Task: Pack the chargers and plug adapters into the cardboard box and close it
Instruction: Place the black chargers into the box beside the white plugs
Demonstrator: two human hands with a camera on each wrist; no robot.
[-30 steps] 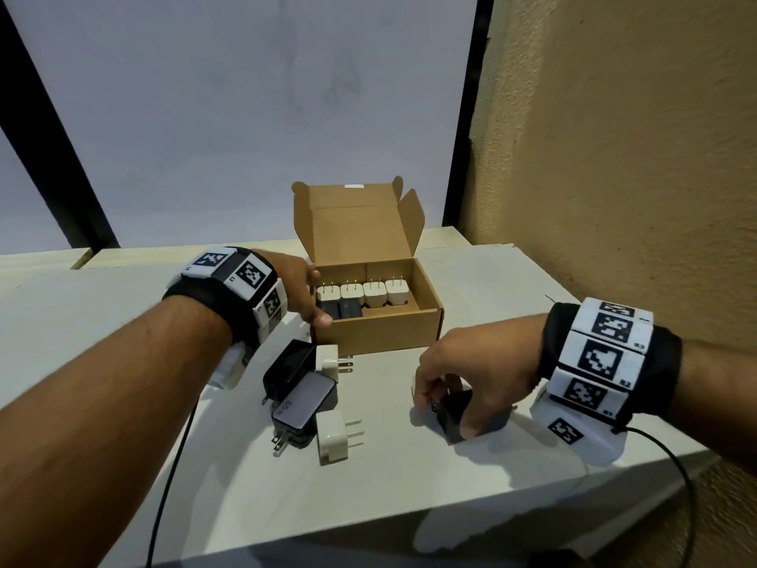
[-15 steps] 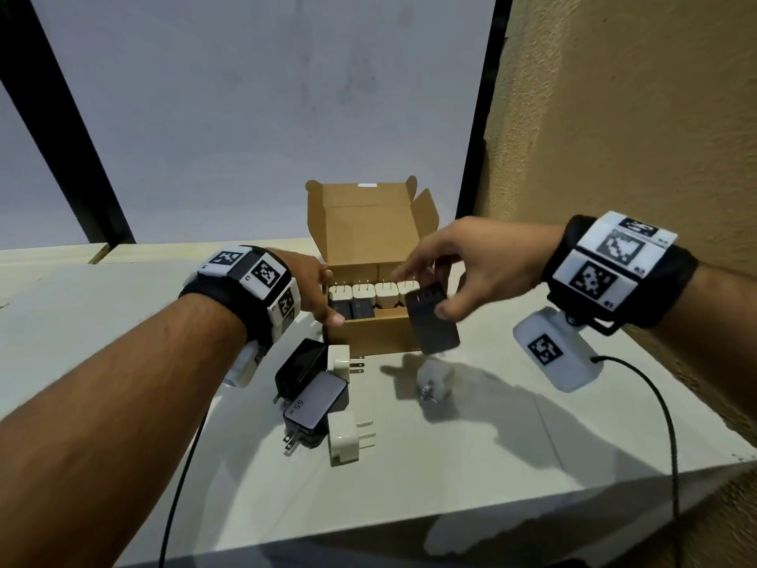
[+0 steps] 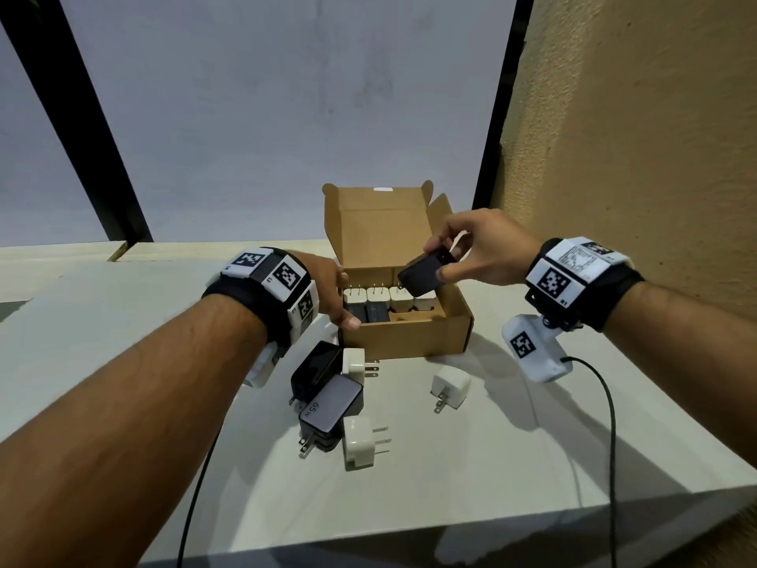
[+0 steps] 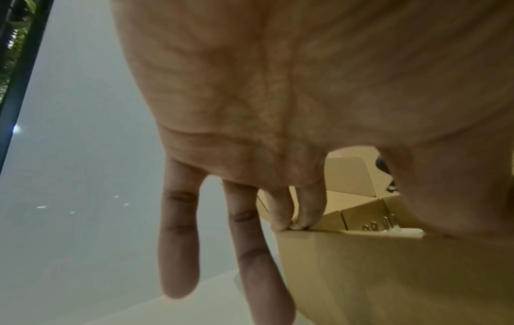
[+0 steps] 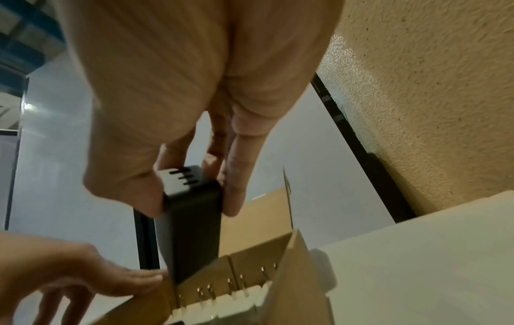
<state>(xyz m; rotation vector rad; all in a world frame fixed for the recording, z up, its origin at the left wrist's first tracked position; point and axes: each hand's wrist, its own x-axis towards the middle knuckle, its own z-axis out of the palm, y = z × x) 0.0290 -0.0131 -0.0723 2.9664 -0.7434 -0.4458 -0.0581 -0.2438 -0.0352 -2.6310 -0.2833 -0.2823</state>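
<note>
The open cardboard box (image 3: 409,338) stands mid-table with its lid (image 3: 377,227) upright. Inside, a row of white plug adapters (image 3: 379,299) stands prongs up, with black chargers (image 3: 375,312) in front of them. My right hand (image 3: 440,260) pinches a black charger (image 3: 424,274) tilted over the box's right half; in the right wrist view this charger (image 5: 192,224) hangs just above the adapters. My left hand (image 3: 332,293) holds the box's left wall, two fingers (image 4: 308,211) hooked over the rim. Loose on the table lie two black chargers (image 3: 315,368) (image 3: 329,407) and three white adapters (image 3: 354,362) (image 3: 362,442) (image 3: 449,387).
The white table (image 3: 532,465) ends in a front edge near me and a right edge close to the rough tan wall (image 3: 635,157). A black cable (image 3: 610,424) trails from my right wrist over the table. A pale panel with black frames rises behind the box.
My right hand has picked the black charger up from the table in front of the box and carried it up over the box's interior. My left hand stays on the box.
</note>
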